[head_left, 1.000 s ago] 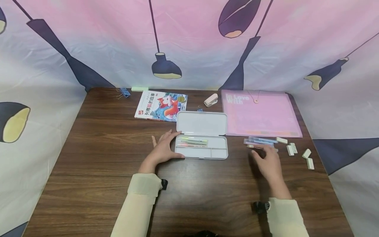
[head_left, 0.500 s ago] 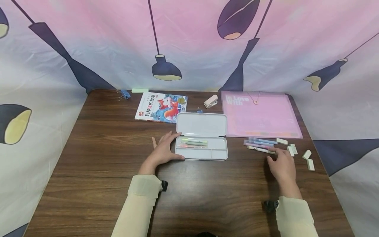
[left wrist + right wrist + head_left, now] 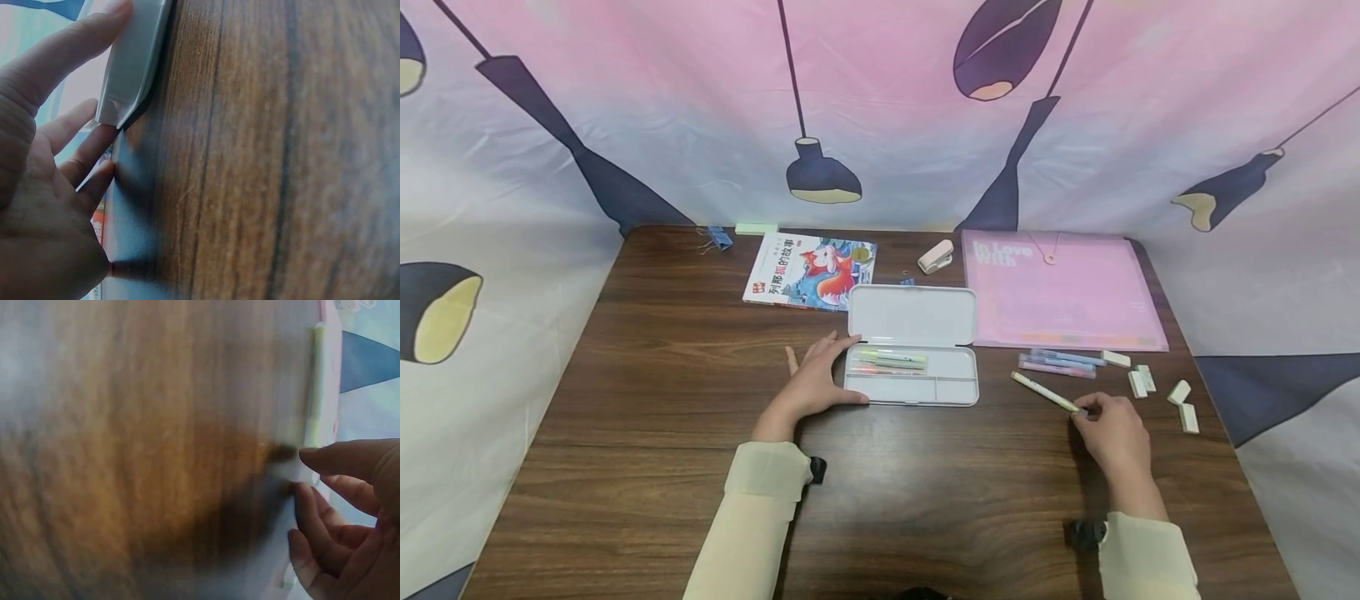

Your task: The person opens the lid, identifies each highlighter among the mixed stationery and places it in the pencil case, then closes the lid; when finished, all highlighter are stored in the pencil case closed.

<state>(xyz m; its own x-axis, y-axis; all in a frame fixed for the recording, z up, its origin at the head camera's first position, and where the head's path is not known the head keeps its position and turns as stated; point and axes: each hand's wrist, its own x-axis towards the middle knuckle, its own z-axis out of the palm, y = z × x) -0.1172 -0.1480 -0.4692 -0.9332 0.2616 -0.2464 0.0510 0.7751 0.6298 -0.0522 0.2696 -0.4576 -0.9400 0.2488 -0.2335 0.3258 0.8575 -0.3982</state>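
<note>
An open white pencil case (image 3: 955, 390) lies with its lid raised towards the back. Several light-coloured pens (image 3: 889, 361) lie in its rear compartment. My left hand (image 3: 808, 383) grips the case's left end, thumb at the front edge and fingers at the back corner; the left wrist view shows the thumb (image 3: 69, 50) against the case wall (image 3: 134, 62). My right hand (image 3: 1116, 437) pinches the right end of a white pen with yellowish ends (image 3: 1043, 392), which slants across the table. In the right wrist view the pen (image 3: 320, 381) extends beyond the thumb tip.
Blue and pink pens (image 3: 1063, 362) lie just behind the right hand, with several white erasers (image 3: 1189, 418) to their right. A pink folder (image 3: 1067, 292), a stapler (image 3: 936, 257), a fox storybook (image 3: 812, 271) and a blue binder clip (image 3: 719, 238) line the back.
My right hand has moved right from over the pens, taken hold of the white pen, and drawn it forward away from the blue and pink ones. The left hand stays at the case.
</note>
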